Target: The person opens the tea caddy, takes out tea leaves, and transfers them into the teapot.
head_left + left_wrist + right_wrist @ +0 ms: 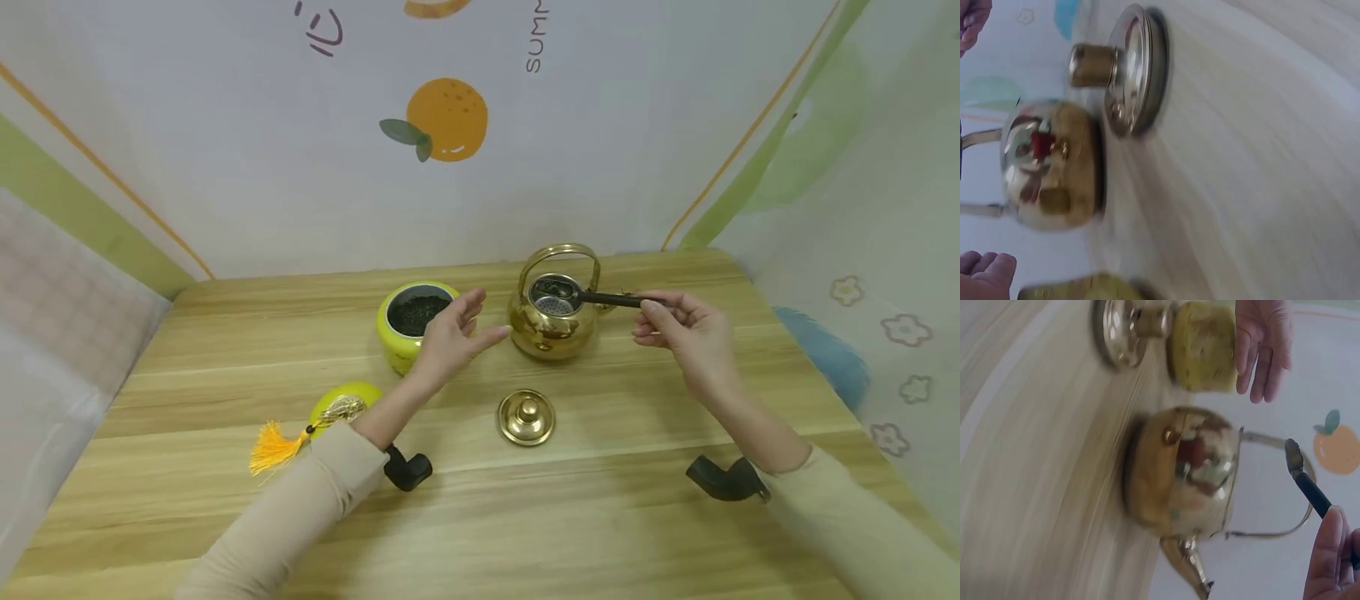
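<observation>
My right hand (693,337) pinches the dark handle of a small tea scoop (611,299). The scoop's bowl, holding dark leaves, is over the mouth of a shiny golden teapot (551,333), whose perforated strainer shows inside. In the right wrist view the scoop (1297,461) is above the pot, near its arched handle. My left hand (450,337) holds nothing; its fingers are extended and the thumb apart, between the teapot and a yellow jar (397,348). Dark tea leaves (416,313) lie in the jar, partly hidden by that hand.
A golden teapot lid (527,417) lies knob up in front of the pot. The yellow jar lid (356,393) with an orange tassel (276,450) is beside my left forearm. Black wrist mounts (723,479) stick out near both sleeves. A printed wall covering (585,167) stands behind the wooden table (570,517).
</observation>
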Demonstrator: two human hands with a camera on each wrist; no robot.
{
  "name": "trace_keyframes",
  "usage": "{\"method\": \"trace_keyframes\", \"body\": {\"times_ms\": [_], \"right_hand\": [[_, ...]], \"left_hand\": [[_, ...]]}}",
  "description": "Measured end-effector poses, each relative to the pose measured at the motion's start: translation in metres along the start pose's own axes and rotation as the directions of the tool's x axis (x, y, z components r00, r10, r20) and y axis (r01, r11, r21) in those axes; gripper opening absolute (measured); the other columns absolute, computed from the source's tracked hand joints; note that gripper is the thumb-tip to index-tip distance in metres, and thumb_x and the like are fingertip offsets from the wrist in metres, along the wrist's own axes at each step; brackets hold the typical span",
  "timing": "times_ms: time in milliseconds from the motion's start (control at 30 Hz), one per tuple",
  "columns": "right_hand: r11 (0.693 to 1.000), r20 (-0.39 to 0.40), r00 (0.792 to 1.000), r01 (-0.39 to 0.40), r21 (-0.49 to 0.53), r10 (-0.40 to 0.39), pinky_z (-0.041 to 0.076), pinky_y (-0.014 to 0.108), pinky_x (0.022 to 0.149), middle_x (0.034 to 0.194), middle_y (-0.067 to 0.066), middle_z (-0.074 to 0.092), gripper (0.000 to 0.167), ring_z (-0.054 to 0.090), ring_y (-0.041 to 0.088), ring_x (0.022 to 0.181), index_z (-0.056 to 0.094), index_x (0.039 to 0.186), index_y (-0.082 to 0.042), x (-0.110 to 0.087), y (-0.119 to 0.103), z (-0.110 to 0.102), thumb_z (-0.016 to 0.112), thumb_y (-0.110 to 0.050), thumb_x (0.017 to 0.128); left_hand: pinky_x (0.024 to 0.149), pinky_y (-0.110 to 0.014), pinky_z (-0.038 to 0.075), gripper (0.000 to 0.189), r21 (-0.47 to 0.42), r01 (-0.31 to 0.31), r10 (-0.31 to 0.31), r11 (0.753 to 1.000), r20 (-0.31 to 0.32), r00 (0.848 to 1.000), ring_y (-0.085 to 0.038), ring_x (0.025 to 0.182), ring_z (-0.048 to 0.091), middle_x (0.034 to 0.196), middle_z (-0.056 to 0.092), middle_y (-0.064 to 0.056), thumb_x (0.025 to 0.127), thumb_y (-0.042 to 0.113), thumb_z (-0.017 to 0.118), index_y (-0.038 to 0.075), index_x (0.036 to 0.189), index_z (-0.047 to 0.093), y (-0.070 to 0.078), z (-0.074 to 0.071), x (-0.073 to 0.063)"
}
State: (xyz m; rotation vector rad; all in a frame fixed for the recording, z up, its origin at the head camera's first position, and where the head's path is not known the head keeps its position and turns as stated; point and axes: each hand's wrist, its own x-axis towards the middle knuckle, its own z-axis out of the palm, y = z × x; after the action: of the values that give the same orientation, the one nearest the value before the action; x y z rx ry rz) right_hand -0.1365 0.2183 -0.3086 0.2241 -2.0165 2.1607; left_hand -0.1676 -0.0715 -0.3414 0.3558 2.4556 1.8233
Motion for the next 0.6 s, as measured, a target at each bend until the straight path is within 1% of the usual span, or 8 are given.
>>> {"method": "trace_keyframes", "body": {"times_ms": [167,233,300,433,600], "right_hand": [[0.998,-0.031,0.999,-0.026,-0.065,0.024,0.057,0.021,0.062,0.075,-0.001,0.069,0.014,0.067,0.008,0.064,0.063,0.099,0.000,0.006,0.005,-0.006,0.063,-0.009,0.089],[0.995,-0.036,0.999,-0.028,-0.099,0.024,0.056,0.020,0.062,0.075,-0.001,0.069,0.017,0.067,0.007,0.064,0.062,0.101,0.002,0.009,0.007,-0.007,0.064,-0.010,0.089],[0.993,-0.036,0.999,-0.026,-0.113,0.022,0.056,0.020,0.062,0.075,-0.002,0.069,0.019,0.067,0.007,0.064,0.061,0.102,0.005,0.012,0.009,-0.008,0.063,-0.009,0.089],[0.993,-0.023,1.000,-0.005,-0.122,0.002,0.056,0.019,0.061,0.073,-0.003,0.069,0.022,0.066,0.006,0.062,0.059,0.103,0.010,0.016,0.014,-0.007,0.062,-0.007,0.090],[0.981,-0.003,0.999,0.042,-0.189,-0.043,0.056,0.019,0.061,0.073,-0.005,0.068,0.023,0.066,0.005,0.062,0.058,0.104,0.016,0.019,0.020,-0.005,0.061,-0.002,0.090]], "left_hand": [[0.110,-0.035,0.034,0.078,-0.012,0.079,-0.079,0.997,0.002,0.997,-0.029,0.136,0.035,0.150,0.033,-0.013,0.083,0.025,0.073,0.001,0.145,0.031,-0.006,0.022,0.013],[0.110,-0.038,0.034,0.080,0.004,0.100,-0.100,0.995,-0.006,0.995,-0.030,0.136,0.035,0.151,0.032,-0.013,0.082,0.026,0.074,0.002,0.145,0.030,-0.007,0.029,0.018],[0.109,-0.040,0.035,0.082,0.034,0.108,-0.107,0.994,-0.020,0.994,-0.031,0.136,0.035,0.150,0.032,-0.014,0.081,0.028,0.074,0.002,0.145,0.030,-0.009,0.035,0.022],[0.109,-0.041,0.035,0.084,0.072,0.088,-0.085,0.994,-0.051,0.995,-0.032,0.135,0.036,0.149,0.035,-0.016,0.080,0.029,0.075,0.001,0.145,0.030,-0.013,0.044,0.029],[0.108,-0.038,0.037,0.080,0.069,0.042,-0.036,0.997,-0.080,0.996,-0.030,0.131,0.041,0.143,0.042,-0.019,0.079,0.025,0.076,-0.002,0.142,0.034,-0.018,0.052,0.036]]}}
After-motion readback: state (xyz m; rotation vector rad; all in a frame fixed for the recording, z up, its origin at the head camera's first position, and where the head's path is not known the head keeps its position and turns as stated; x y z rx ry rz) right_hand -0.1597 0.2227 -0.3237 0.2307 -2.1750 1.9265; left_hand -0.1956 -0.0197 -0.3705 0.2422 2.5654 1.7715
